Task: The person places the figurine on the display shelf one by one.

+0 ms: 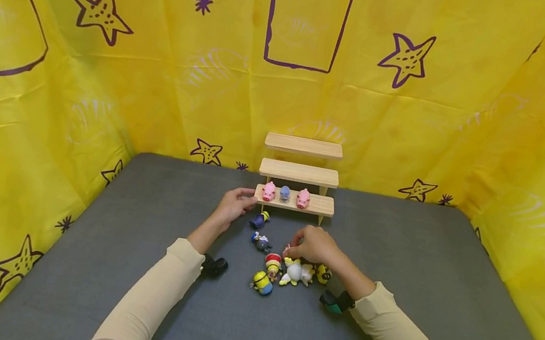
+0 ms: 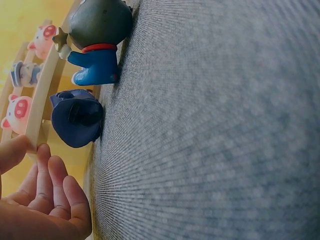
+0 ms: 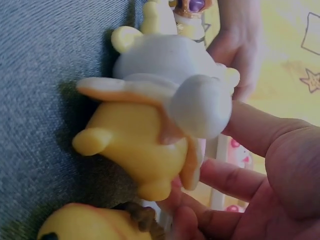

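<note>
My left hand point(image 1: 234, 205) pinches the left end of the lowest step of a three-tier wooden display stand point(image 1: 320, 204); thumb on top, index finger at its edge in the left wrist view. On that step stand a pink pig figurine point(image 1: 269, 191), a small blue-grey figurine point(image 1: 285, 194) and another pink pig figurine point(image 1: 303, 198). My right hand point(image 1: 316, 246) is low over the toy cluster, its fingers around a small pink figurine point(image 1: 286, 250), mostly hidden. Right beside those fingers lies a white-and-yellow figurine point(image 3: 170, 60).
Between the hands lie a dark blue figurine point(image 1: 258, 220), a grey-and-blue figurine point(image 1: 261, 242), a red-and-yellow figurine point(image 1: 272, 266), a yellow-and-blue minion point(image 1: 262, 283) and a yellow figurine point(image 1: 323, 274). The grey tabletop point(image 1: 133, 266) meets a yellow patterned curtain point(image 1: 198, 101) behind the stand.
</note>
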### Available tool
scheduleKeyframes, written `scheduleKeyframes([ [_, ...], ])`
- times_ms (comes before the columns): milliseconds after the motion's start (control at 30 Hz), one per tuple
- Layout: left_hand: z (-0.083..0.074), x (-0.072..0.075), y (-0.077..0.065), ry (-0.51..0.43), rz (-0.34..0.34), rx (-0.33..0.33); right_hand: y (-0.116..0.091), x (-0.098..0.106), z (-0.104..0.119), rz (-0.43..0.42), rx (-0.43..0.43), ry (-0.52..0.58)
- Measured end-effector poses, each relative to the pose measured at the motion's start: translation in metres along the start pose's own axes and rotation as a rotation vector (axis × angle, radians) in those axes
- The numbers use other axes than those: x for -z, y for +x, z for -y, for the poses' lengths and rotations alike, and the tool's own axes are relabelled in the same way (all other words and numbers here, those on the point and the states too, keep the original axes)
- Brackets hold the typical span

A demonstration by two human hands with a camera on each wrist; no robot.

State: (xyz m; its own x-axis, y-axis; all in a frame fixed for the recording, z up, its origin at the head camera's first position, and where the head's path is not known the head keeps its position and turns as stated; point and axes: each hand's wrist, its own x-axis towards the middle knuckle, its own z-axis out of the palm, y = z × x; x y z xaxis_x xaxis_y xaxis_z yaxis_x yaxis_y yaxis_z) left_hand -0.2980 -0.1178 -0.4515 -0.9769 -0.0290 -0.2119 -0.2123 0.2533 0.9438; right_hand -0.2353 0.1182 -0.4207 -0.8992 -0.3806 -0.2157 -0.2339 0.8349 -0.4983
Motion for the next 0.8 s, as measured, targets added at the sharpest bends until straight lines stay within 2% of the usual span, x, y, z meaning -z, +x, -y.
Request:
scheduleKeyframes([
  [100, -0.0006, 0.0003, 0.0002, -0.001, 0.0, -0.002, -0.0001, 0.0015, -0.0002, 0.002, 0.007, 0.003],
  [400, -0.0003, 0.0006, -0.0003, -0.009, -0.002, 0.0, 0.0008, 0.003, -0.0015, 0.033, 0.102, 0.018],
  [600, -0.0008, 0.0011, -0.0005, -0.015, 0.002, -0.002, 0.0004, 0.0073, 0.0008, 0.066, 0.071, 0.009],
  [800, -0.0006, 0.0012, -0.0006, -0.015, 0.004, -0.007, 0.0004, 0.0034, 0.0008, 0.03, 0.064, 0.0],
])
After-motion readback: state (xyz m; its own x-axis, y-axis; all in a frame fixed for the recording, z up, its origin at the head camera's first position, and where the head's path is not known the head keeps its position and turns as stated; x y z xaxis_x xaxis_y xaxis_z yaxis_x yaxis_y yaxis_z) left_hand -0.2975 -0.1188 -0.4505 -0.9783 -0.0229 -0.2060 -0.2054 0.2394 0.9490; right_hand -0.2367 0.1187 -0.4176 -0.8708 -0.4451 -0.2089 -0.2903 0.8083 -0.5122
